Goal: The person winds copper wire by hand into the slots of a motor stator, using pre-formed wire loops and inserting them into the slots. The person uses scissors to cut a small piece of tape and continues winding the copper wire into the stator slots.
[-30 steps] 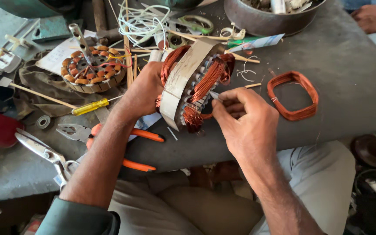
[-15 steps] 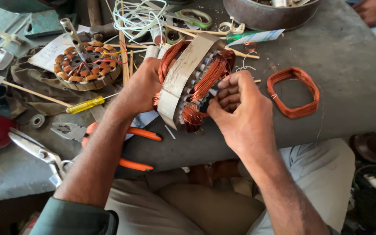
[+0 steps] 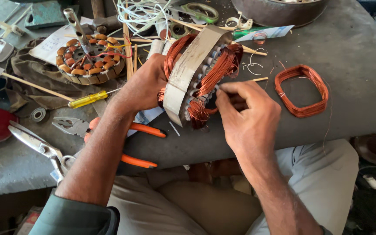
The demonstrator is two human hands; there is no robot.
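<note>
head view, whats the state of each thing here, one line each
ring-shaped metal stator with copper windings: tilted on edge, partly wound
left hand: gripping the stator's far side
right hand: fingertips pinched at the windings
loose copper wire coil: lying flat, apart from the stator
orange-handled pliers: jaws shut, lying flat
yellow-handled screwdriver: lying flat
second wound stator: flat on brown cloth
</note>
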